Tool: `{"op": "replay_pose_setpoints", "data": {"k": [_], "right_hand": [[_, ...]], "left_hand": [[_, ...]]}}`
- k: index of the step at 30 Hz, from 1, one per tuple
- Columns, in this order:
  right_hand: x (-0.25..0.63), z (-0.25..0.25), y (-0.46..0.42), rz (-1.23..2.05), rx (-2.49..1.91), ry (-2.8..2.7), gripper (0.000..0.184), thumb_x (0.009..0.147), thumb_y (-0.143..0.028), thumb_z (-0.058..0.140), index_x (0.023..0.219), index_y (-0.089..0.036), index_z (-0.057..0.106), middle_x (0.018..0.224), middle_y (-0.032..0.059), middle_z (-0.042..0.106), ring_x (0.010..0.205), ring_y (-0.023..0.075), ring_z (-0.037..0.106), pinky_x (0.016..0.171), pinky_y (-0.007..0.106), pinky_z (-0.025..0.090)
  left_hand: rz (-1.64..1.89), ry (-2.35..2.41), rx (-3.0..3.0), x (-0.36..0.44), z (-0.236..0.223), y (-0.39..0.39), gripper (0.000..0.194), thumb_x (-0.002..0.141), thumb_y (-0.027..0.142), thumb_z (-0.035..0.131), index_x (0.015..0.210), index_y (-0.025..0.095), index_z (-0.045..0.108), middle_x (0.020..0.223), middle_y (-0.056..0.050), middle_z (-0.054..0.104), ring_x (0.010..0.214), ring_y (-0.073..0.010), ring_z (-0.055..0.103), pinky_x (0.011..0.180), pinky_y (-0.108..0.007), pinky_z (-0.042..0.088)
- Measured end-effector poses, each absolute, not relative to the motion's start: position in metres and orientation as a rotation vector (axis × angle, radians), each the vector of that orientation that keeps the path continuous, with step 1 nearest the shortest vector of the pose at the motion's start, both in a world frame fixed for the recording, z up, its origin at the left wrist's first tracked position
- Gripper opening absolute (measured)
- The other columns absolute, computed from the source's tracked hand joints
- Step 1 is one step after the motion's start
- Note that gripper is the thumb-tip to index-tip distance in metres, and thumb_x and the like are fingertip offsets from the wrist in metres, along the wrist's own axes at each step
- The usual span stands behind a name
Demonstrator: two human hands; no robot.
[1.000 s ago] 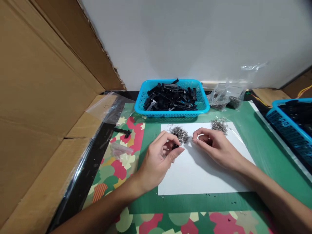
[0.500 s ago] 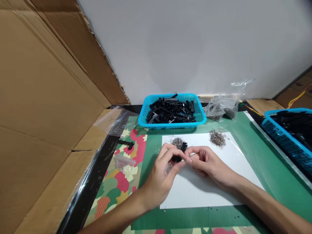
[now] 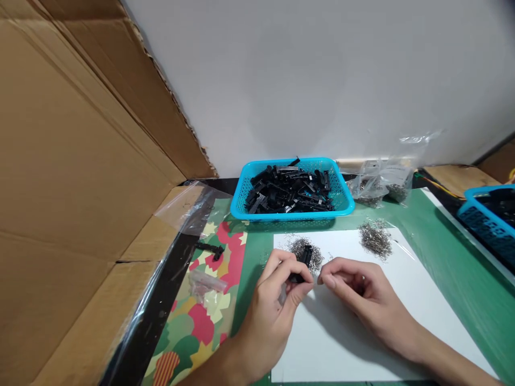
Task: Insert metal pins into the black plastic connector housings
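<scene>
My left hand [image 3: 273,305] pinches a small black plastic part [image 3: 303,262] between thumb and fingers, just over a pile of tiny metal pieces [image 3: 306,248] on a white sheet of paper [image 3: 362,332]. My right hand [image 3: 358,292] is closed in a pinch right beside it, fingertips nearly touching the left thumb; what it holds is too small to make out. A second pile of metal pieces [image 3: 375,238] lies at the sheet's far right corner.
A blue basket [image 3: 293,188] full of black plastic parts stands behind the sheet. Clear bags [image 3: 380,179] of metal pieces lie to its right. Another blue basket [image 3: 488,222] is at the right edge. Cardboard walls [image 3: 80,161] rise on the left. A loose black part [image 3: 211,249] lies on the patterned mat.
My hands came together from apart, then the right drew back slightly. The black part stays in my left hand. The view has shifted a little.
</scene>
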State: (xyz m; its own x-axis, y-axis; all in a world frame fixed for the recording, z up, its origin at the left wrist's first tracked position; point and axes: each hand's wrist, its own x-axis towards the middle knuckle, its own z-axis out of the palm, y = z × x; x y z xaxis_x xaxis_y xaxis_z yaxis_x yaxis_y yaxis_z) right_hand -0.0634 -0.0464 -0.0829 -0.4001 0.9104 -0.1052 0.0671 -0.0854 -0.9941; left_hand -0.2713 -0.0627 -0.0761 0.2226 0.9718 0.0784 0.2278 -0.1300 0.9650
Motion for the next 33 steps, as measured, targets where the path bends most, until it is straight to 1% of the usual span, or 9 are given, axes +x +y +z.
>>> {"op": "replay_pose_setpoints", "data": {"k": [5,12,15,18,22,25,27,31,33], "right_hand": [[-0.064,-0.083,-0.052,1.198,-1.085,-1.734,0.022,0.103,-0.036,0.062,0.099,-0.02,0.077,0.058,-0.0072,0.036,0.051,0.0092,0.03,0.05,0.025,0.025],[-0.069,-0.082,-0.054,1.024,-1.083,-1.748,0.021,0.101,-0.033,0.063,0.095,-0.02,0.078,0.055,-0.0067,0.039,0.046,0.0087,0.034,0.044,0.023,0.028],[-0.067,-0.08,-0.054,0.936,-1.106,-1.739,0.022,0.1,-0.034,0.064,0.09,-0.02,0.078,0.052,-0.0066,0.038,0.044,0.0089,0.033,0.041,0.023,0.027],[-0.062,-0.079,-0.052,0.765,-1.129,-1.75,0.018,0.099,-0.031,0.066,0.089,-0.02,0.077,0.052,-0.006,0.042,0.043,0.0089,0.034,0.04,0.023,0.028],[-0.058,-0.075,-0.051,0.532,-1.074,-1.839,0.012,0.097,-0.021,0.067,0.09,-0.02,0.077,0.053,-0.0063,0.045,0.042,0.0079,0.035,0.042,0.022,0.033],[-0.058,-0.071,-0.052,0.408,-1.031,-1.888,0.013,0.095,-0.015,0.066,0.089,-0.019,0.077,0.052,-0.0065,0.046,0.043,0.0073,0.036,0.044,0.021,0.035],[-0.059,-0.07,-0.053,0.366,-1.007,-1.907,0.014,0.095,-0.013,0.066,0.089,-0.019,0.076,0.052,-0.0069,0.046,0.043,0.0072,0.036,0.044,0.02,0.035],[-0.06,-0.07,-0.054,0.427,-0.995,-1.899,0.014,0.096,-0.015,0.064,0.092,-0.019,0.077,0.051,-0.0072,0.045,0.042,0.0072,0.035,0.043,0.021,0.034],[-0.06,-0.071,-0.054,0.541,-1.028,-1.869,0.014,0.097,-0.019,0.064,0.093,-0.019,0.077,0.051,-0.0069,0.044,0.042,0.0075,0.034,0.042,0.021,0.032]], "left_hand": [[0.992,1.173,1.515,-0.271,-0.077,-0.059,0.011,0.104,0.031,0.063,0.099,0.023,0.068,0.104,-0.004,0.052,0.096,-0.0168,0.056,0.081,-0.026,0.047],[0.963,1.132,1.512,-0.271,-0.076,-0.058,0.012,0.104,0.032,0.063,0.1,0.022,0.068,0.105,-0.005,0.055,0.097,-0.0181,0.057,0.083,-0.028,0.046],[1.003,1.115,1.436,-0.271,-0.077,-0.057,0.012,0.102,0.032,0.067,0.104,0.021,0.063,0.103,-0.005,0.057,0.095,-0.0179,0.057,0.084,-0.028,0.048],[1.077,1.074,1.272,-0.269,-0.077,-0.057,0.021,0.099,0.032,0.071,0.109,0.023,0.055,0.102,-0.003,0.056,0.095,-0.0168,0.059,0.086,-0.028,0.051],[1.149,0.976,1.151,-0.266,-0.073,-0.056,0.032,0.098,0.029,0.073,0.123,0.027,0.052,0.113,-0.004,0.057,0.11,-0.0182,0.065,0.101,-0.033,0.054],[1.099,0.957,1.144,-0.264,-0.068,-0.057,0.051,0.098,0.028,0.072,0.145,0.028,0.051,0.134,-0.011,0.061,0.129,-0.0239,0.063,0.113,-0.04,0.052],[1.035,0.964,1.144,-0.264,-0.065,-0.058,0.056,0.099,0.03,0.072,0.151,0.025,0.054,0.146,-0.014,0.061,0.138,-0.0278,0.059,0.12,-0.045,0.049],[0.937,1.019,1.252,-0.265,-0.062,-0.059,0.035,0.1,0.035,0.07,0.133,0.022,0.074,0.147,-0.013,0.066,0.145,-0.0296,0.055,0.125,-0.048,0.044],[0.902,1.024,1.248,-0.267,-0.064,-0.058,0.031,0.1,0.04,0.07,0.123,0.02,0.078,0.135,-0.013,0.073,0.133,-0.0292,0.066,0.117,-0.047,0.052]]}}
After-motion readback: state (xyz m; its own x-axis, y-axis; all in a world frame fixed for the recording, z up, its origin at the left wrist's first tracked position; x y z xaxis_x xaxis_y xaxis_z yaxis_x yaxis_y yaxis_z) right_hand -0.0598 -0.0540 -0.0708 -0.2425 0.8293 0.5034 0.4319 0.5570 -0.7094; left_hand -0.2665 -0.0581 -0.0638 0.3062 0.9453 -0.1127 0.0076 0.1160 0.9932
